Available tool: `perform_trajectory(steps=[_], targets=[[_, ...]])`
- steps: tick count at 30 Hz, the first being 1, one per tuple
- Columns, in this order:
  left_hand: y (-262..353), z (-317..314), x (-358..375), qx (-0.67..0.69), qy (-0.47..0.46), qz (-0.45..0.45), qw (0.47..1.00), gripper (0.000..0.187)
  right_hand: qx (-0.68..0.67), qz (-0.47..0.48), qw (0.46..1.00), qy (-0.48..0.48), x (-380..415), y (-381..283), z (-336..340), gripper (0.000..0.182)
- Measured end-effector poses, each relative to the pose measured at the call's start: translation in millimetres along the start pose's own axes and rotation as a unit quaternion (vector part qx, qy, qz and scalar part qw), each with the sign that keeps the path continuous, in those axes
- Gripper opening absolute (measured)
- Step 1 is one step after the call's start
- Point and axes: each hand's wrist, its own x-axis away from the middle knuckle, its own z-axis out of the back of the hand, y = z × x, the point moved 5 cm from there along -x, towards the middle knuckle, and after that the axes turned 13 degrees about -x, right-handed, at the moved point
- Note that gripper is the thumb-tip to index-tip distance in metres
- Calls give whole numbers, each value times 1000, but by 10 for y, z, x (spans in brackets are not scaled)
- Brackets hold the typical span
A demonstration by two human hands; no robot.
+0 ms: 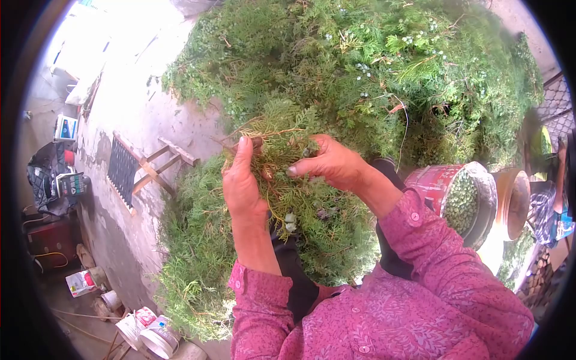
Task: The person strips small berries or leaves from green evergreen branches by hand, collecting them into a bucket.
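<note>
My left hand (245,180) is closed round the woody stem of a cypress branch (279,159), thumb pointing up. From the other side my right hand (339,165) has its fingers and thumb bent into the foliage of the same branch; exactly what lies between the fingertips is partly hidden by leaves. Pale green cones (290,223) hang low on the sprigs under my left hand. Behind and below both hands spreads a large heap of cut cypress branches (360,66), with bluish-green cones dotted among the leaves.
At my right stands a red bucket (429,180) holding many green cones (461,201), with a brown tub (512,204) beside it. A wooden folding stool (150,171) lies on the concrete at left. White buckets (157,343) and a dark bag (51,180) are farther left.
</note>
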Motion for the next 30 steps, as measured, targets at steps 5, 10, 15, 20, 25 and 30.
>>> perform_trajectory(steps=[5,10,15,20,25,30], targets=[[30,-27,35,-63,17,-29,997,20,0,21,1000,12,-3,28,30,40],[218,49,84,-91,62,-58,992,21,158,-63,985,0,-58,122,41,30],[323,120,85,-22,48,-49,997,22,12,-87,996,-13,10,48,118,32],[311,137,85,25,29,-25,999,18,-180,-31,983,-20,-9,-37,130,38],[284,80,107,46,22,-7,999,15,-290,-18,955,-66,-32,-69,47,39],[257,33,122,10,21,5,1000,17,-325,-12,943,-67,-70,-35,123,30]])
